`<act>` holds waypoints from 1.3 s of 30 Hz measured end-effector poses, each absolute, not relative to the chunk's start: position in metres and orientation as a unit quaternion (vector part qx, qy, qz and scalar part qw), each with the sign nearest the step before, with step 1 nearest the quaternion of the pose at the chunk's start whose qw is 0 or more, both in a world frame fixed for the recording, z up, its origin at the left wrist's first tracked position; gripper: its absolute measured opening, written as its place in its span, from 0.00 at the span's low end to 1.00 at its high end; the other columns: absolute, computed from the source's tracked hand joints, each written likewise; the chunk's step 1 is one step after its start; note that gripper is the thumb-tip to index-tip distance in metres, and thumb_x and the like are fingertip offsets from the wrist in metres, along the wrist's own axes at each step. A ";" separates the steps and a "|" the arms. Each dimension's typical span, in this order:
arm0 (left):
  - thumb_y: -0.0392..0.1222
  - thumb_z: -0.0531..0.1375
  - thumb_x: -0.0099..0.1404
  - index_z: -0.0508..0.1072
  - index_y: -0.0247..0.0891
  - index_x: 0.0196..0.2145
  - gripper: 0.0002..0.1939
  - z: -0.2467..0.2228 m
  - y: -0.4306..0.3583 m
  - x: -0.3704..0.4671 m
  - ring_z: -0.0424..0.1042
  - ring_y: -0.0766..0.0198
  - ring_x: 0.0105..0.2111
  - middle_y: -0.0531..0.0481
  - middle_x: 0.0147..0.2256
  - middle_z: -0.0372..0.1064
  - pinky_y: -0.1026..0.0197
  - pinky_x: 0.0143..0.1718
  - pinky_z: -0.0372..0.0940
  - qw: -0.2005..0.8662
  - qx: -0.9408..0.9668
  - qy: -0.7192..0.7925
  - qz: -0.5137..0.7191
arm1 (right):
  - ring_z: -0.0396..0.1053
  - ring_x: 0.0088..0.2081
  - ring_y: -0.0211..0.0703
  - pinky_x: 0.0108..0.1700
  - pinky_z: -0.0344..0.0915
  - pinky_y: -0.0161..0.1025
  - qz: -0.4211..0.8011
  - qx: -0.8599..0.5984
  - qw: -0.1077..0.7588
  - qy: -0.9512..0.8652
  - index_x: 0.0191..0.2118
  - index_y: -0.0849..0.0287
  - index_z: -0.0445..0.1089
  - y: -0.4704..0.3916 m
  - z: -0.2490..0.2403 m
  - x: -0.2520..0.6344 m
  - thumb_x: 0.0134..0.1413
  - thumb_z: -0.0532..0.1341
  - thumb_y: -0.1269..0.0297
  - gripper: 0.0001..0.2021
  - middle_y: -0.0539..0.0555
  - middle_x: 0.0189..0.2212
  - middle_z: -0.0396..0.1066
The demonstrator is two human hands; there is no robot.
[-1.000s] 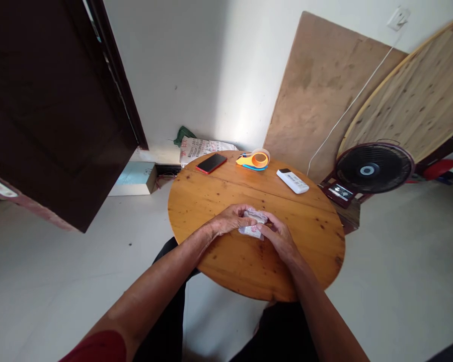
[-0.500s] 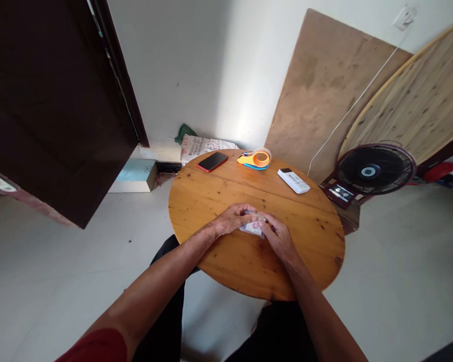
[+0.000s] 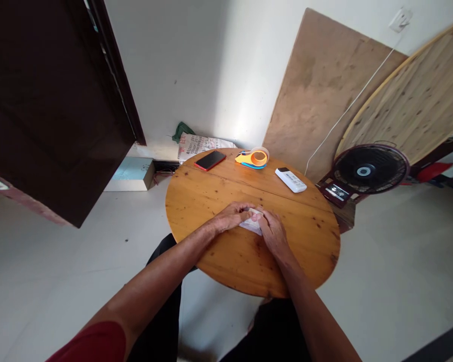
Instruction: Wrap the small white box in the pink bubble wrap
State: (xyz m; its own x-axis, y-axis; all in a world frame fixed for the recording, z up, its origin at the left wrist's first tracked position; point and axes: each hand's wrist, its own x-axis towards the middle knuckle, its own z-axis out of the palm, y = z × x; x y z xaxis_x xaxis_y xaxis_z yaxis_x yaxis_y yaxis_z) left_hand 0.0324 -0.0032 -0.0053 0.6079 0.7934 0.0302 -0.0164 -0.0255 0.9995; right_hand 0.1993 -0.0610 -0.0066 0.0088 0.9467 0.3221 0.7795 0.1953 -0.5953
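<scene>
Close to the middle of the round wooden table (image 3: 207,201), both hands hold one small, flat, whitish packet with a pinkish mark (image 3: 252,225); its exact kind is too small to make out. My left hand (image 3: 232,217) grips its left and far side, the thumb lying across the top. On the right side, my right hand (image 3: 275,234) has its fingers curled against the packet and its thumb near the pink mark. The fingers hide the packet's far edge.
Toward the table's far side are a red-edged phone (image 3: 210,160), an orange tape dispenser (image 3: 253,158) and a white device with a dark end (image 3: 290,180). A fan (image 3: 364,171) stands right of the table. A dark door (image 3: 56,115) is at the left.
The packet now lies flatter and shows more of its top. My fingers have shifted slightly on it; the whole view has moved a little.
</scene>
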 end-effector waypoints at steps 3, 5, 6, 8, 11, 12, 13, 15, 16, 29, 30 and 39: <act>0.51 0.63 0.56 0.74 0.32 0.47 0.25 -0.004 -0.004 0.033 0.69 0.65 0.34 0.46 0.38 0.74 0.65 0.36 0.61 0.649 0.621 0.292 0.327 | 0.67 0.41 0.48 0.46 0.60 0.43 0.133 -0.598 0.352 -0.707 0.38 0.56 0.73 -0.061 -0.006 0.201 0.60 0.49 0.59 0.16 0.55 0.36 0.74; 0.51 0.65 0.53 0.74 0.31 0.46 0.26 -0.004 -0.004 0.034 0.69 0.65 0.33 0.46 0.37 0.74 0.65 0.35 0.61 0.653 0.606 0.308 0.334 | 0.67 0.43 0.48 0.48 0.60 0.43 0.148 -0.580 0.367 -0.712 0.42 0.56 0.72 -0.061 -0.006 0.201 0.62 0.48 0.59 0.16 0.56 0.39 0.73; 0.51 0.66 0.52 0.74 0.31 0.46 0.27 -0.004 -0.004 0.034 0.68 0.66 0.32 0.47 0.36 0.73 0.65 0.34 0.61 0.655 0.599 0.313 0.338 | 0.67 0.44 0.47 0.49 0.61 0.43 0.155 -0.573 0.374 -0.712 0.44 0.56 0.71 -0.062 -0.005 0.201 0.62 0.48 0.59 0.17 0.56 0.41 0.73; 0.51 0.67 0.50 0.74 0.31 0.45 0.28 -0.005 -0.003 0.035 0.68 0.66 0.32 0.47 0.35 0.73 0.65 0.34 0.61 0.661 0.589 0.314 0.343 | 0.67 0.46 0.47 0.50 0.61 0.43 0.166 -0.565 0.383 -0.712 0.47 0.56 0.70 -0.063 -0.004 0.200 0.62 0.48 0.59 0.17 0.56 0.44 0.72; 0.51 0.68 0.50 0.75 0.31 0.44 0.27 -0.008 -0.003 0.036 0.68 0.66 0.32 0.47 0.36 0.73 0.65 0.35 0.62 0.673 0.579 0.301 0.348 | 0.67 0.47 0.47 0.50 0.61 0.42 0.172 -0.559 0.388 -0.712 0.48 0.55 0.70 -0.065 -0.003 0.199 0.62 0.49 0.58 0.17 0.56 0.44 0.73; 0.51 0.68 0.50 0.74 0.31 0.44 0.27 -0.009 -0.002 0.037 0.68 0.66 0.32 0.47 0.36 0.73 0.65 0.35 0.62 0.675 0.576 0.302 0.349 | 0.68 0.46 0.47 0.50 0.61 0.42 0.171 -0.560 0.389 -0.712 0.47 0.55 0.70 -0.065 -0.002 0.198 0.62 0.49 0.58 0.16 0.56 0.44 0.73; 0.51 0.68 0.50 0.74 0.31 0.44 0.27 -0.009 -0.002 0.037 0.69 0.66 0.32 0.47 0.36 0.73 0.65 0.35 0.62 0.675 0.572 0.307 0.349 | 0.68 0.46 0.47 0.50 0.62 0.42 0.170 -0.560 0.390 -0.711 0.47 0.55 0.71 -0.065 -0.002 0.198 0.62 0.49 0.58 0.16 0.56 0.44 0.73; 0.50 0.67 0.51 0.74 0.31 0.45 0.27 -0.010 -0.002 0.038 0.69 0.67 0.31 0.47 0.35 0.74 0.65 0.35 0.62 0.672 0.572 0.316 0.350 | 0.68 0.46 0.47 0.50 0.62 0.42 0.165 -0.564 0.393 -0.707 0.45 0.55 0.71 -0.066 -0.001 0.197 0.62 0.49 0.58 0.16 0.56 0.44 0.73; 0.49 0.67 0.52 0.74 0.31 0.45 0.26 -0.010 -0.002 0.038 0.69 0.67 0.31 0.47 0.35 0.74 0.65 0.35 0.62 0.668 0.576 0.316 0.349 | 0.68 0.46 0.47 0.51 0.62 0.43 0.161 -0.567 0.394 -0.705 0.45 0.56 0.71 -0.066 -0.001 0.197 0.62 0.49 0.58 0.16 0.56 0.44 0.73; 0.47 0.58 0.62 0.75 0.32 0.44 0.18 -0.008 0.000 0.035 0.68 0.65 0.34 0.48 0.36 0.73 0.65 0.38 0.62 0.619 0.654 0.267 0.345 | 0.66 0.53 0.52 0.56 0.61 0.50 0.015 -0.565 0.342 -0.751 0.58 0.58 0.65 -0.073 -0.006 0.191 0.63 0.49 0.60 0.21 0.60 0.53 0.69; 0.47 0.58 0.62 0.75 0.32 0.43 0.17 -0.008 0.001 0.035 0.68 0.65 0.33 0.48 0.35 0.73 0.65 0.37 0.62 0.615 0.657 0.268 0.345 | 0.66 0.54 0.52 0.56 0.61 0.50 0.005 -0.562 0.336 -0.756 0.58 0.58 0.64 -0.074 -0.007 0.191 0.63 0.50 0.61 0.21 0.60 0.54 0.68; 0.45 0.55 0.63 0.74 0.31 0.44 0.18 -0.011 0.002 0.036 0.68 0.64 0.34 0.47 0.36 0.74 0.63 0.38 0.62 0.590 0.660 0.315 0.343 | 0.66 0.52 0.53 0.52 0.65 0.50 -0.104 -0.536 0.349 -0.762 0.51 0.59 0.72 -0.072 -0.014 0.195 0.62 0.54 0.62 0.16 0.64 0.56 0.63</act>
